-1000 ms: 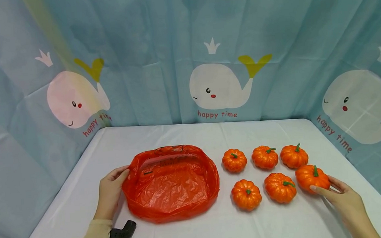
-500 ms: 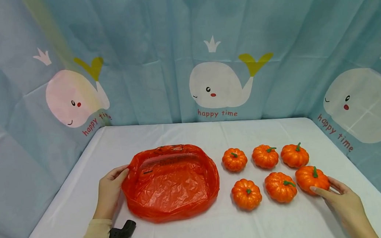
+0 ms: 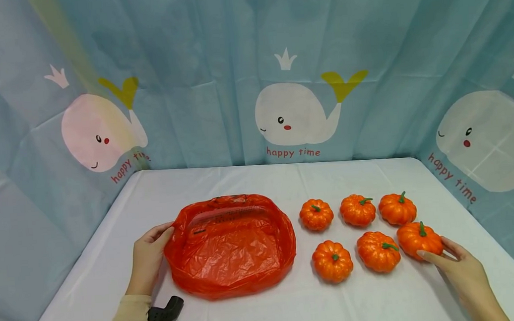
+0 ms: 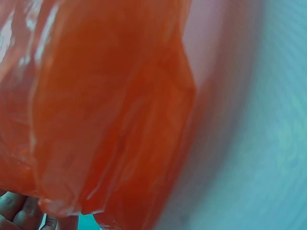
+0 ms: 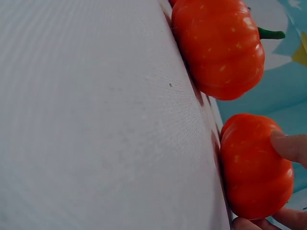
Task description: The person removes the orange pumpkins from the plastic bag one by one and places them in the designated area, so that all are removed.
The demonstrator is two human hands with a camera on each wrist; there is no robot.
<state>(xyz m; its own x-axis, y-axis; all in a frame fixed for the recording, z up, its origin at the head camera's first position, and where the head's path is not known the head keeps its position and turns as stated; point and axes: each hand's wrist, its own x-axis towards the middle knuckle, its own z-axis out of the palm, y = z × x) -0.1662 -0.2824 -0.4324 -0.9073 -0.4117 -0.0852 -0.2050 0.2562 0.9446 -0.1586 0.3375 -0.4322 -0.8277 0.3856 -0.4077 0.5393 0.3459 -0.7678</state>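
Note:
A red plastic bag (image 3: 228,259) lies on the table with its mouth spread wide. My left hand (image 3: 149,257) pinches the left side of its rim; the left wrist view is mostly filled by the bag's film (image 4: 115,105). On the right, my right hand (image 3: 463,268) grips a small orange pumpkin (image 3: 417,241) with a green stem, thumb in front and fingers at its far right side. The right wrist view has the thumb (image 5: 290,146) against this pumpkin (image 5: 254,167), which sits at the table surface.
Several other orange pumpkins stand between bag and right hand, including a front one (image 3: 378,252) just left of the held pumpkin and a back one (image 3: 396,209) behind it. A black strap piece (image 3: 165,311) sticks out at the left wrist. A blue whale-print curtain (image 3: 215,74) surrounds the table.
The pumpkin in my right hand has shifted very slightly left, together with the hand. My left hand and the bag stay where they were.

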